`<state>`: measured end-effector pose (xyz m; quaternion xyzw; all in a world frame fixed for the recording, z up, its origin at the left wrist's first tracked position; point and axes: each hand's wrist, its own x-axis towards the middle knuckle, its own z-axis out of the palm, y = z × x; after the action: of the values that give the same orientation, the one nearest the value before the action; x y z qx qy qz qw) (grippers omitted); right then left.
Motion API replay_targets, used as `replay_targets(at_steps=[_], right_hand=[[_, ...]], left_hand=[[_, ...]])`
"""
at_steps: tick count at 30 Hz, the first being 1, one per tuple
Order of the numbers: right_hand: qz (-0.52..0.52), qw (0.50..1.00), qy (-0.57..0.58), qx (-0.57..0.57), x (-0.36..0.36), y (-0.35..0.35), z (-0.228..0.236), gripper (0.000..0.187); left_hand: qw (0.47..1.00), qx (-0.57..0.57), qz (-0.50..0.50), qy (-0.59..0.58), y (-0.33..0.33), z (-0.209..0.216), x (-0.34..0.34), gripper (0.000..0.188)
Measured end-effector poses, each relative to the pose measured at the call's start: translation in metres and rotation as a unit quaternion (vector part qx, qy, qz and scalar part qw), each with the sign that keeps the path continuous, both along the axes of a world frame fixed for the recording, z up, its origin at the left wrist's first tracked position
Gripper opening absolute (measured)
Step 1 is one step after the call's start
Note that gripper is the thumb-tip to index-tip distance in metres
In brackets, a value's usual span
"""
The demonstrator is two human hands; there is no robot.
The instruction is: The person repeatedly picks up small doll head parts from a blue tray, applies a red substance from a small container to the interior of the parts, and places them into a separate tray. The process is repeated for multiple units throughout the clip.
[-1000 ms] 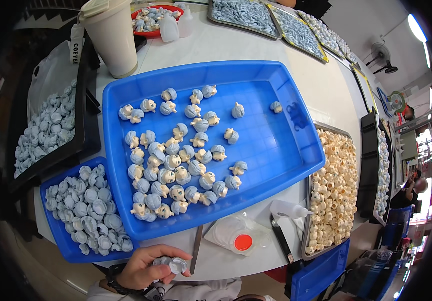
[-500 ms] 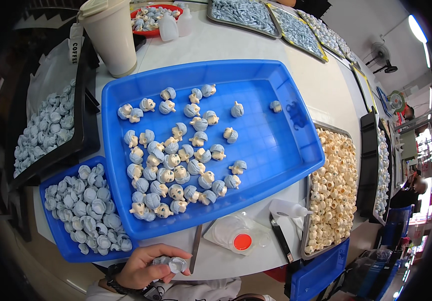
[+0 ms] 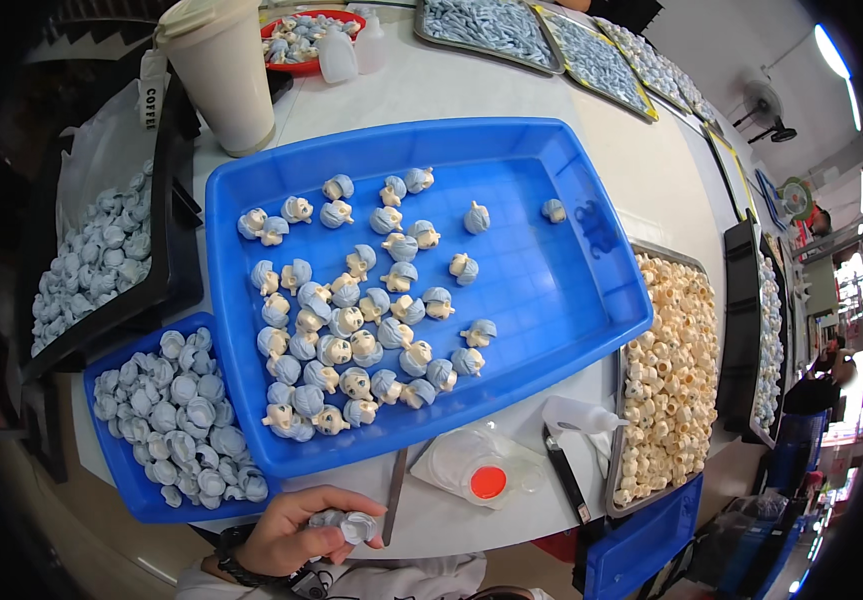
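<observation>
Hair caps (image 3: 357, 528) are pinched in the left hand (image 3: 286, 532); the right hand cannot be seen. Fitting is apparently being prepared; next, cream heads (image 3: 666, 380) are probably needed.

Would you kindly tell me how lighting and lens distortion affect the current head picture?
Head view: fisheye bending bows the rim of the large blue tray, and the corners go black; head view, upper right: the ceiling lamp is blown out to white; head view, bottom: the left hand and the pale blue shells in it show no obvious motion blur.
</observation>
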<state>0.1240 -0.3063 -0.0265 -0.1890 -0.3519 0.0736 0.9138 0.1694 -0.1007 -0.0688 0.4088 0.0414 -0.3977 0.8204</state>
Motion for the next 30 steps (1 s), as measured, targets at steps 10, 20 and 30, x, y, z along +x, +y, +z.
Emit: replay_targets(at_steps=[10, 20, 30], right_hand=[[0.005, 1.000, 0.019, 0.012, -0.001, -0.006, -0.005, 0.006], [0.129, 0.948, 0.260, 0.134, -0.005, -0.012, -0.019, 0.019], [0.220, 0.930, 0.233, 0.180, 0.009, -0.007, -0.026, 0.027]], left_hand=[[1.000, 0.011, -0.004, -0.003, -0.001, 0.002, 0.000, 0.035], [0.999, -0.020, 0.025, -0.044, -0.004, -0.004, 0.000, 0.036], [0.998, -0.028, 0.033, -0.040, -0.005, 0.000, 0.000, 0.035]])
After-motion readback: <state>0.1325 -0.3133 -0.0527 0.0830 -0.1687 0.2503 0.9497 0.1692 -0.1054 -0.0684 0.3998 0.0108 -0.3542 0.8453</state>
